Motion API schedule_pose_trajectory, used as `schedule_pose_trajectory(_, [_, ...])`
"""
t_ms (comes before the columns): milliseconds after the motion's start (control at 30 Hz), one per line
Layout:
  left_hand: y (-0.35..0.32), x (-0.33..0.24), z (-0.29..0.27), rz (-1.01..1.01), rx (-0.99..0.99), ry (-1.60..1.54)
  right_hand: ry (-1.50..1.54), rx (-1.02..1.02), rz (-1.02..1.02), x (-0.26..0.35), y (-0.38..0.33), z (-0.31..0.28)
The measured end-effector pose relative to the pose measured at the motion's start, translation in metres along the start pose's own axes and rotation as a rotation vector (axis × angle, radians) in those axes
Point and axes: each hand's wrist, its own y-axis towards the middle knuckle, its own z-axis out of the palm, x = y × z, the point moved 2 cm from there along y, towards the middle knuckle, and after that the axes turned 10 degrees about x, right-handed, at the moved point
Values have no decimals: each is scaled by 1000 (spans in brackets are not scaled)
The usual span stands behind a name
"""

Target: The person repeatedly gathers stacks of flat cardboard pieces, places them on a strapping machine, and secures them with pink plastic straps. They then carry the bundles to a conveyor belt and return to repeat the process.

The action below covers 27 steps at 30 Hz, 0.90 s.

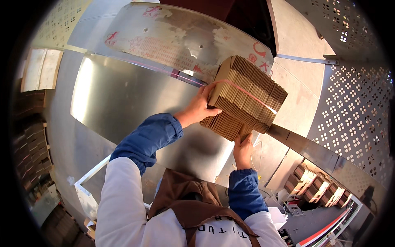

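Observation:
A thick bundle of folded brown cardboard pieces (251,88) is in front of me, tilted, its many edges side by side. A pink strap (247,92) runs round it. My left hand (198,108) is closed on the bundle's left end, with the thumb on the near side and the fingers at the strap. At the near lower edge, my right hand (243,149) pinches the cardboard from below, its thumb and fingers against a protruding flap. Part of the right fingers is hidden behind the cardboard.
Under the bundle lies a shiny metal work surface (135,94), with a worn, printed metal panel (164,39) beyond it. A perforated metal panel (349,111) stands to the right. Several cardboard bundles (317,187) sit at the lower right; cardboard stacks (31,144) stand at the far left.

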Motion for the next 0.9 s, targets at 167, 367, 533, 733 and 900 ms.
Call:
schedule_pose_trajectory(167, [3,0,-1,47,-13,16,-2,-26,-51,-2,0,-1])
schedule_pose_trajectory(367, [5,2,2,13,-11,34,11,1,-22,1,1,-2])
schedule_pose_trajectory(533, [4,1,3,3,-8,43,30,17,22,3,0,-2])
schedule_pose_trajectory(733, [4,-2,5,28,-13,-26,-94,-35,-59,-13,2,6])
schedule_pose_trajectory(900, [5,11,6,21,-21,34,-76,1,-11,-5,1,1])
